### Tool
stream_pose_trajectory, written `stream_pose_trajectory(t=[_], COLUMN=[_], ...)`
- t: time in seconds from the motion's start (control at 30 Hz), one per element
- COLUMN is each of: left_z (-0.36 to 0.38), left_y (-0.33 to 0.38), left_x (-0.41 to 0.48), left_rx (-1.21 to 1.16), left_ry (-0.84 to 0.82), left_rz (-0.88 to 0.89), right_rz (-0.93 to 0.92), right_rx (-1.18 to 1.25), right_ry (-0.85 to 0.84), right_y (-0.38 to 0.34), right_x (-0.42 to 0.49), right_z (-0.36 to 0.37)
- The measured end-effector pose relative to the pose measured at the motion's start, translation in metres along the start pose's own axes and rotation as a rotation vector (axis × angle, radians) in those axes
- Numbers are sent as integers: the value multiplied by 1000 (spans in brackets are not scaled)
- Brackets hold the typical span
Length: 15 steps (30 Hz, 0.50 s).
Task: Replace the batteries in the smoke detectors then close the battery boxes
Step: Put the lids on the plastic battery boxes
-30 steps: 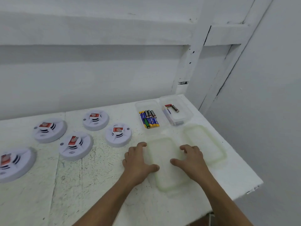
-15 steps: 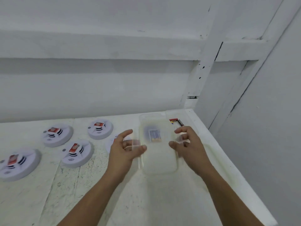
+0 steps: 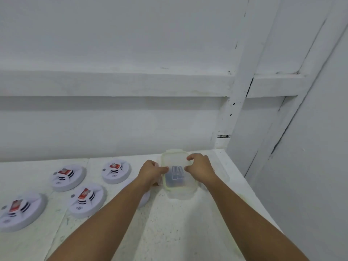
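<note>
Gripping lid (image 3: 175, 159) edges with curled left hand (image 3: 152, 172) and right hand (image 3: 201, 168); seat squarely over battery box (image 3: 180, 194), press corners evenly.

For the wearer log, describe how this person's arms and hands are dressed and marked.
The left hand and right hand are bare: no gloves, rings or visible markings. The left forearm and right forearm are uncovered to the frame's bottom edge, with no sleeve, watch or bracelet in sight.

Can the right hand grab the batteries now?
Probably not: the lid covers the batteries, and the right hand and left hand both hold it.
</note>
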<state>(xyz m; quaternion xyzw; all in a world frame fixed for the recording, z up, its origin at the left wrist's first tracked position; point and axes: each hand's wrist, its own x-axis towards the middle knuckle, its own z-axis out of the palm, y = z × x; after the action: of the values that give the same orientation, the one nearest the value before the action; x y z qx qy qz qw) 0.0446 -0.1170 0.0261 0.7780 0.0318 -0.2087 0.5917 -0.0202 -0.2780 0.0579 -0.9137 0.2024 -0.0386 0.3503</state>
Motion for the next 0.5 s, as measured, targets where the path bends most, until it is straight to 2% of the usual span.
stream_pose_trajectory(t=[0.3,0.5], left_z=[-1,-13], left_y=[4,6], left_x=[1,-9], left_rx=[16,147], left_ry=[-52,2], left_rz=[-64,-31], right_rz=[45,84], right_rx=[-210,-24], right_ry=[-15,-73], right_y=[-14,-18], right_x=[-1,-1], right_z=[5,10])
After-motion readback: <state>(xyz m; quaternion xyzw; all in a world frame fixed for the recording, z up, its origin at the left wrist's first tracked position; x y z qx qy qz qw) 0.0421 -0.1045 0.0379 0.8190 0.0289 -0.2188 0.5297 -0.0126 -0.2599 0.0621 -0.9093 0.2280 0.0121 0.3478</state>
